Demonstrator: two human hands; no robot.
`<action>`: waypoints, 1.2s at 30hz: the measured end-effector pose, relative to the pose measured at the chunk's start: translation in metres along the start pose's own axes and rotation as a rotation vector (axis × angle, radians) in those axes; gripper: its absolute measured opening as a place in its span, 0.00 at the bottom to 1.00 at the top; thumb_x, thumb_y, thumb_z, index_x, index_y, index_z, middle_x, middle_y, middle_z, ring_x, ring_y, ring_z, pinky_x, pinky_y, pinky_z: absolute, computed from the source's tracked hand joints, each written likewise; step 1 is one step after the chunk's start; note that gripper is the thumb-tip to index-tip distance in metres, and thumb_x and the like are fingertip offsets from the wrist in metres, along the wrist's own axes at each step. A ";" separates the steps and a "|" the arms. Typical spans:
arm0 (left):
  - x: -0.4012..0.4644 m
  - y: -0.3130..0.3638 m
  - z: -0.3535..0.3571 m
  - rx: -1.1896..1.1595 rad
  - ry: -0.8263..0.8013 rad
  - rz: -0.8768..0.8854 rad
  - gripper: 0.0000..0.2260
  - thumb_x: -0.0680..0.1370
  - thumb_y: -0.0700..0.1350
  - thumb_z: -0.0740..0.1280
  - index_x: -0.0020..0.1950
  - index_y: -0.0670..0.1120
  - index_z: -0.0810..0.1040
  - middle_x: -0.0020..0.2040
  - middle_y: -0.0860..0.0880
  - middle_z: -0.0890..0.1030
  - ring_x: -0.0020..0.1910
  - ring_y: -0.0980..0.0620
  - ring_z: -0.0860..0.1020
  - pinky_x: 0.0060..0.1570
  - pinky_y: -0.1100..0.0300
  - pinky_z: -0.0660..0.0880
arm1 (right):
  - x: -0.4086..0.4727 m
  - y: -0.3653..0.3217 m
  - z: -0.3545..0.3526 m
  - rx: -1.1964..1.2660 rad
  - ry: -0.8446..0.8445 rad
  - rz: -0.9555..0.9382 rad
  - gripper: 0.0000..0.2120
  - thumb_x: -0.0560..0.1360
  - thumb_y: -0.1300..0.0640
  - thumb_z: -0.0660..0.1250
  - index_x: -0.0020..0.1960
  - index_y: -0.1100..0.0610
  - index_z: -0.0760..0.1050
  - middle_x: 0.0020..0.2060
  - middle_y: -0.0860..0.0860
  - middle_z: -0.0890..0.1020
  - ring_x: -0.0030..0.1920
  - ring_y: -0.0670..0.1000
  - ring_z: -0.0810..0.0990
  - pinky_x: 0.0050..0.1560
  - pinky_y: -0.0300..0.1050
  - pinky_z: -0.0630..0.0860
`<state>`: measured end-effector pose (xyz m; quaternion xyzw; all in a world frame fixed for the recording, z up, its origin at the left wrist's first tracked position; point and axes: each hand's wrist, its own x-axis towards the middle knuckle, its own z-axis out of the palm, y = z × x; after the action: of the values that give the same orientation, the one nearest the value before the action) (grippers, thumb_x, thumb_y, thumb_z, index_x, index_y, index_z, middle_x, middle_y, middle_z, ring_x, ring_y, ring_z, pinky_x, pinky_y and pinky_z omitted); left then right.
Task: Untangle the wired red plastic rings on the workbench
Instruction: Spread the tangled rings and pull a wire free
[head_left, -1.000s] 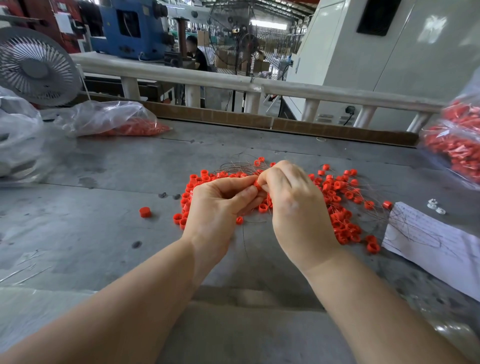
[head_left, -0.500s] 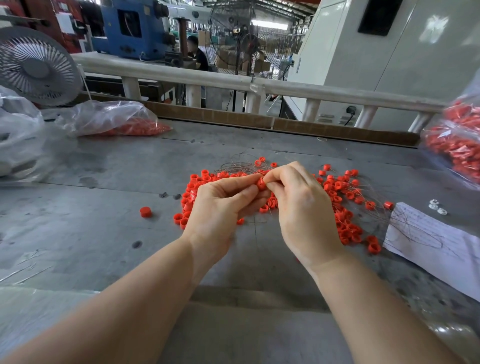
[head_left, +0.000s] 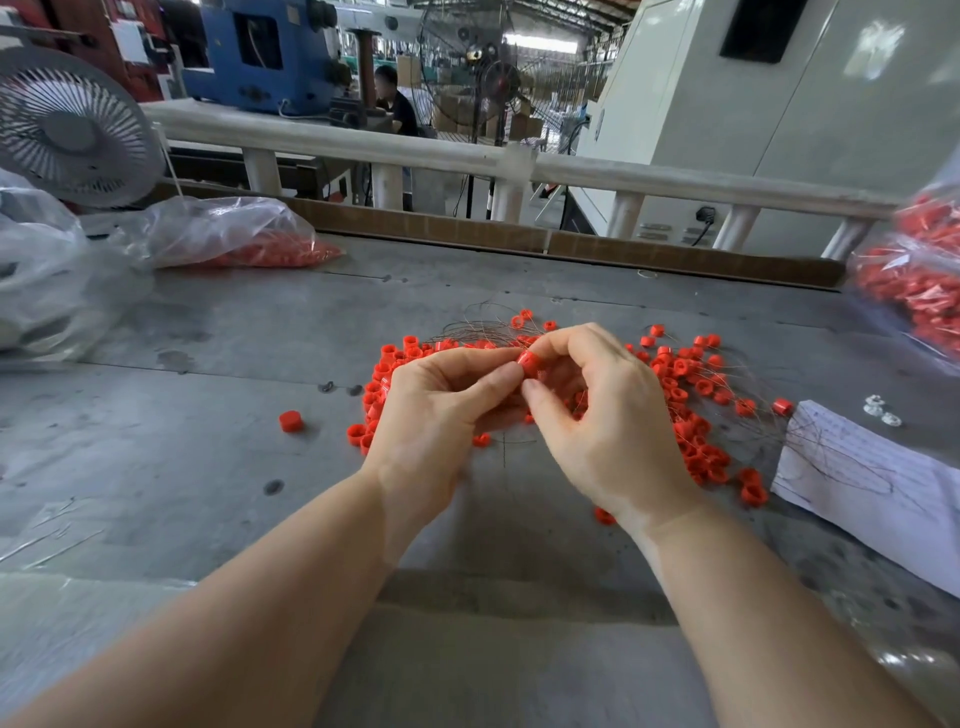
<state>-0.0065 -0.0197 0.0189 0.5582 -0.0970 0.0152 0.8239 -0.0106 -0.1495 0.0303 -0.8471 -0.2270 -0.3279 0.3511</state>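
- Both bare hands raised just above the grey metal counter (head_left: 182, 467), meeting over the pile of small red plastic rings threaded on thin dark wires (head_left: 691, 410).
- Right hand (head_left: 597, 426): grip narrow, thumb and forefinger pinching one red plastic ring (head_left: 528, 361) at its top and bottom; remaining fingers curled behind it.
- Left hand (head_left: 436, 405): fingers curled, thumb tip touching the same ring from the left; whether wire is also held there, cannot tell.
- Pile spread on the counter behind and to both sides of the hands, loops of wire arching over its far edge.
- One loose red ring (head_left: 291, 421) lying alone on the counter, left of the pile and apart from it.
- White sheet of paper with handwriting (head_left: 872, 483) lying to the right, its near corner just beside the pile's right edge, stray wires across it.
- Clear plastic bag holding red parts (head_left: 228, 236) at far left of the counter; another clear bag of red parts (head_left: 919, 291) at the right edge.
- Round white fan (head_left: 72, 127) behind the left bag.
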 end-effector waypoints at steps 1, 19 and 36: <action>-0.001 0.001 0.000 0.032 0.006 -0.003 0.05 0.69 0.40 0.70 0.42 0.43 0.84 0.37 0.44 0.84 0.33 0.51 0.82 0.30 0.65 0.76 | 0.000 -0.001 0.000 -0.019 0.000 -0.006 0.05 0.69 0.66 0.70 0.44 0.62 0.77 0.39 0.51 0.78 0.40 0.51 0.77 0.43 0.49 0.77; -0.004 0.006 0.005 0.126 0.032 -0.024 0.12 0.75 0.34 0.66 0.37 0.46 0.84 0.29 0.49 0.82 0.25 0.58 0.78 0.24 0.69 0.71 | -0.002 -0.001 -0.004 -0.227 0.054 -0.152 0.01 0.67 0.66 0.68 0.38 0.64 0.78 0.33 0.56 0.78 0.32 0.56 0.77 0.33 0.50 0.76; -0.006 0.005 0.005 0.187 0.031 0.003 0.15 0.75 0.35 0.67 0.33 0.49 0.84 0.29 0.52 0.82 0.27 0.60 0.78 0.26 0.69 0.73 | -0.002 -0.004 -0.001 -0.287 0.028 -0.164 0.08 0.64 0.68 0.73 0.32 0.66 0.74 0.30 0.58 0.75 0.28 0.58 0.74 0.30 0.45 0.70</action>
<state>-0.0133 -0.0223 0.0241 0.6323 -0.0834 0.0339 0.7695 -0.0151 -0.1485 0.0309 -0.8626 -0.2411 -0.3965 0.2016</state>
